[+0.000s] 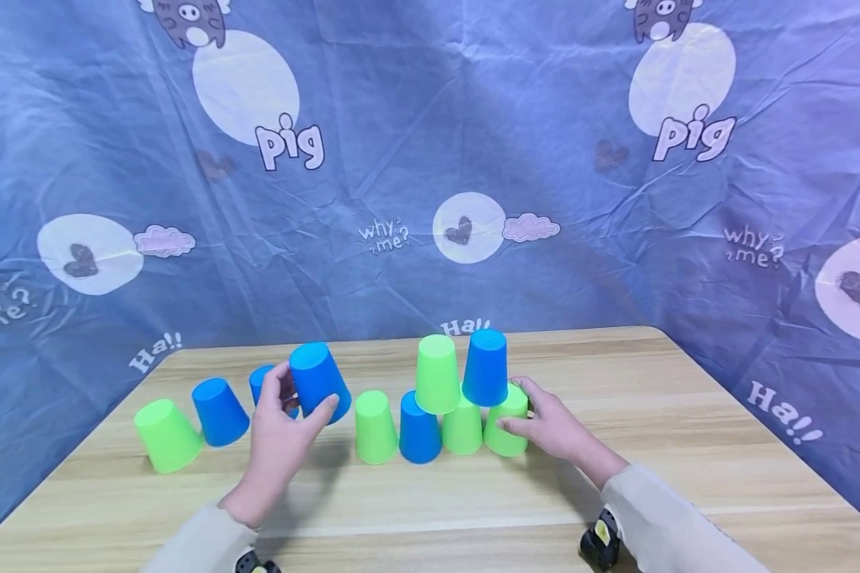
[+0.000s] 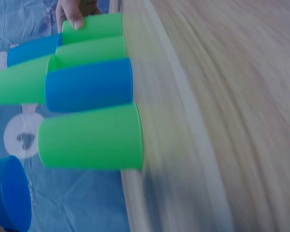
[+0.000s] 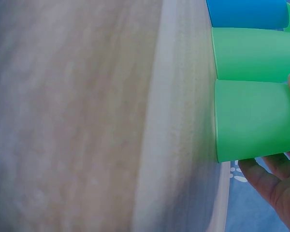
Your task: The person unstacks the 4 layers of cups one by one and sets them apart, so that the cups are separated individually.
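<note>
My left hand [image 1: 281, 426] grips an upside-down blue cup [image 1: 318, 383], thumb on its near side, raised above the table and slightly tilted. In the left wrist view this blue cup [image 2: 9, 193] shows at the lower left edge. My right hand [image 1: 550, 420] holds the rightmost green cup [image 1: 507, 434] of a bottom row, its thumb and fingers on opposite sides of it. That row also has a green cup [image 1: 376, 428], a blue cup [image 1: 420, 434] and another green cup [image 1: 463, 430]. On top of it stand a green cup [image 1: 437, 374] and a blue cup [image 1: 486, 368], all upside down.
Left of the row, a green cup [image 1: 168, 436] and a blue cup [image 1: 220, 412] stand upside down on the wooden table [image 1: 416, 517]. Another blue cup [image 1: 259, 380] is partly hidden behind my left hand. A patterned blue cloth [image 1: 401, 159] hangs behind the table.
</note>
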Available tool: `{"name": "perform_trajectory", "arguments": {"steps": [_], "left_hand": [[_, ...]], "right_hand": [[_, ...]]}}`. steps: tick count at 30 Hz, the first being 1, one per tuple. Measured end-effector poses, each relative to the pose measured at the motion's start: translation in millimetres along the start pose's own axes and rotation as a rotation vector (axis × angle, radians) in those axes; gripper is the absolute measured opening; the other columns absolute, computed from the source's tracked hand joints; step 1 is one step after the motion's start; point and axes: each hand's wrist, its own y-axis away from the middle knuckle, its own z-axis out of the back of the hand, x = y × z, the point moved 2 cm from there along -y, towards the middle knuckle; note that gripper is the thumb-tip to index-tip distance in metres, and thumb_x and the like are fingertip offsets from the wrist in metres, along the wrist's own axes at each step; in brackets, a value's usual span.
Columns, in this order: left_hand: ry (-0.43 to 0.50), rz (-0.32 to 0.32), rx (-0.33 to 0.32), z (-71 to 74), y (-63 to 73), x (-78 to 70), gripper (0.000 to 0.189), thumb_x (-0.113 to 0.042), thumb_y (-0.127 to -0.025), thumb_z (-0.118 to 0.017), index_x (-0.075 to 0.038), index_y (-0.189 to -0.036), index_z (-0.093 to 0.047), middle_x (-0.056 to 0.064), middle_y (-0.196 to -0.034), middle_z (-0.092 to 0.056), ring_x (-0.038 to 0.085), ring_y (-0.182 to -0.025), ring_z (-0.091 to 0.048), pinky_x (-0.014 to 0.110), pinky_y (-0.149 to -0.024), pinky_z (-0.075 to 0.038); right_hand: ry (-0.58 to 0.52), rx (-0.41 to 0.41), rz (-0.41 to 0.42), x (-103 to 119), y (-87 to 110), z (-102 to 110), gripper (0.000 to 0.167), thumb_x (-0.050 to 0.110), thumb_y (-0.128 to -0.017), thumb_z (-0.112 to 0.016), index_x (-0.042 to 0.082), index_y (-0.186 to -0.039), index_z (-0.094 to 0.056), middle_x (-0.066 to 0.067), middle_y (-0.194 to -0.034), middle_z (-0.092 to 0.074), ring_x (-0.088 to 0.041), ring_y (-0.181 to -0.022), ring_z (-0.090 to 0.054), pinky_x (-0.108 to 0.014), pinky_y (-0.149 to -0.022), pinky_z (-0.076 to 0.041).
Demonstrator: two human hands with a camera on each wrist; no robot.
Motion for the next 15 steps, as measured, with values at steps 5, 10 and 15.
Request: {"name": "perform_trajectory", "arguments": {"steps": [5,10,15], "left_hand": [[-0.05,0.04,-0.006,14.5,0.3,7.2,0.066,-0.018,-0.081,-0.072,-0.004,-0.134,-0.035,0.019,-0.128,-0.046,0.035,-0.117,-0.046,0.053,-0.099,-0.039],[-0.075,0.079,-0.022,26.4,0.7,15.4,0.069,-0.017,-0.08,-0.072,-0.001,-0.135,-0.035,0.022,-0.129,-0.046,0.037,-0.119,-0.046,0.052,-0.1,-0.038],[-0.092,0.116,-0.006,38.5,2.8,24.1,0.07,-0.019,-0.08,-0.072,0.0,-0.135,-0.033,0.024,-0.13,-0.043,0.037,-0.119,-0.044,0.053,-0.101,-0.037]], "right_hand": [[-0.002,0.001,0.002,-1,-0.7,1,0.056,0.021,-0.083,-0.068,0.002,-0.128,-0.042,-0.012,-0.114,-0.059,-0.033,-0.111,-0.054,-0.05,-0.093,-0.045],[-0.009,0.006,0.0,-1,-0.5,1,0.056,0.021,-0.083,-0.068,0.002,-0.129,-0.042,-0.013,-0.115,-0.058,-0.033,-0.112,-0.053,-0.05,-0.093,-0.045],[-0.012,0.006,0.001,-1,-0.6,0,0.056,0.021,-0.083,-0.068,0.002,-0.129,-0.042,-0.013,-0.116,-0.058,-0.034,-0.113,-0.053,-0.05,-0.093,-0.044]]}}
